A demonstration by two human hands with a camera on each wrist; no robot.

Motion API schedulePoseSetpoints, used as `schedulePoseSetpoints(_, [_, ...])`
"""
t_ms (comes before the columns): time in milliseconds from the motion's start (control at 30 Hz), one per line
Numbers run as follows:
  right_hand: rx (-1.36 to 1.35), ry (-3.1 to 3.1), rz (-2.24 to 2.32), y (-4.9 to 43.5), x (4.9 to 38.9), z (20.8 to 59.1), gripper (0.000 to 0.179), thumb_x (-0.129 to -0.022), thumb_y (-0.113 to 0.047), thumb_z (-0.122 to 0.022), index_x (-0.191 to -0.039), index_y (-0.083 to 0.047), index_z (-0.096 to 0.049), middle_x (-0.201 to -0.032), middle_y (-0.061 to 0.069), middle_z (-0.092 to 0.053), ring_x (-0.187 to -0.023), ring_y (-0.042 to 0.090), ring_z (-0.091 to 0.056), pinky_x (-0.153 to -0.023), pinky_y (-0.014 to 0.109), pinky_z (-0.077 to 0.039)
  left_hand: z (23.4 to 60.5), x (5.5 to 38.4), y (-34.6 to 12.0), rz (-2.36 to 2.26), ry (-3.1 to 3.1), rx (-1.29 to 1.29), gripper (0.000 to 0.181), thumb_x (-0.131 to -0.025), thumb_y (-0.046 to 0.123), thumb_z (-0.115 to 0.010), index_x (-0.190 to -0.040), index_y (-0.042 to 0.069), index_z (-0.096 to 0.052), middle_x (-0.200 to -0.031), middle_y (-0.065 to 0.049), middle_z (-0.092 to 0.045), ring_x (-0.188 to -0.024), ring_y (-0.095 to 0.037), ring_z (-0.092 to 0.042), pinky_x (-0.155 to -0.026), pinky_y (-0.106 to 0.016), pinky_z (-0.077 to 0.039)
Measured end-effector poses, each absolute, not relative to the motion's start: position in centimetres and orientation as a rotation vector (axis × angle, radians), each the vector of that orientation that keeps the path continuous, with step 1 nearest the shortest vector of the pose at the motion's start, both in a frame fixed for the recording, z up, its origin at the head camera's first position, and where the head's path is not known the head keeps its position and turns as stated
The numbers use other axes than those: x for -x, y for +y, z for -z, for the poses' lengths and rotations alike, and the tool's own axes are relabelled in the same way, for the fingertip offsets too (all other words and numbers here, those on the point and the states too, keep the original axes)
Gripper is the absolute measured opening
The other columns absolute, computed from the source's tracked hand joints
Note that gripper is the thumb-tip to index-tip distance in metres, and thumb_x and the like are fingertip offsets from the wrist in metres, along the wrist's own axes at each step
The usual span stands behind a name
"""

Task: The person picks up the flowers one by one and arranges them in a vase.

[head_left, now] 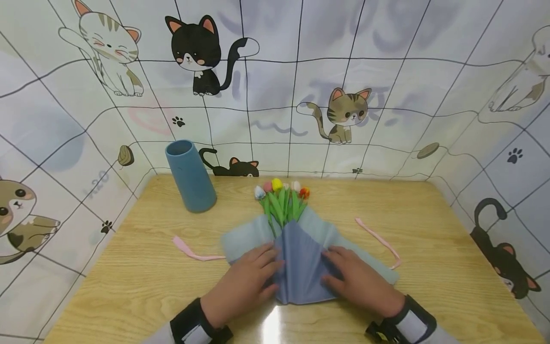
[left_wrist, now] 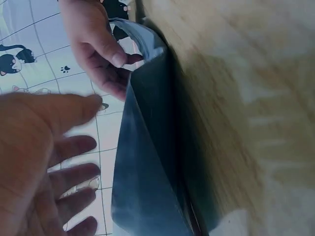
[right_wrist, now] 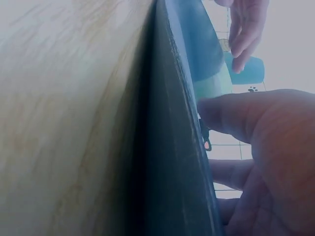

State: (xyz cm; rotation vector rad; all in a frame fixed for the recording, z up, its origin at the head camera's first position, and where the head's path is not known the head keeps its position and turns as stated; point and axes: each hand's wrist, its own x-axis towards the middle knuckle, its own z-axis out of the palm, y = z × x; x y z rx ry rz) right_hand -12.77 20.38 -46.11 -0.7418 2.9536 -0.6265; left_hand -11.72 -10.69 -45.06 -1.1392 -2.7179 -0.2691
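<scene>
A small bouquet of artificial-looking tulips in several colours lies on wrapping paper at the middle of the table. The sheet's darker blue bottom part is folded up over the stems and hides them; its pale blue-green sides spread left and right. My left hand is at the fold's left side, fingers extended; the left wrist view shows thumb and fingers spread apart. On the fold's right side, my right hand touches the paper with loosely extended fingers, its thumb at the paper's edge in the right wrist view.
A tall blue vase stands at the back left of the wooden table. Pink ribbon ends stick out on both sides of the paper. A cat-patterned cloth hangs behind and at both sides.
</scene>
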Motion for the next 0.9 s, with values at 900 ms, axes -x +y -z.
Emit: schedulePoseSetpoints(900, [0.473, 2.734, 1.185, 21.1, 14.3, 47.1, 0.053, -0.097, -0.023, -0.074, -0.144, -0.008, -0.057, -0.116, 0.002, -0.07, -0.096, 0.007, -0.062, -0.08, 0.025, -0.054, 46.6, 13.4, -11.8, 0.424, -3.032, 0.809, 0.077, -0.09, 0.042, -0.081, -0.148, 0.001, -0.052, -0.136, -0.018, -0.062, -0.126, -0.032, -0.062, -0.104, -0.047, -0.056])
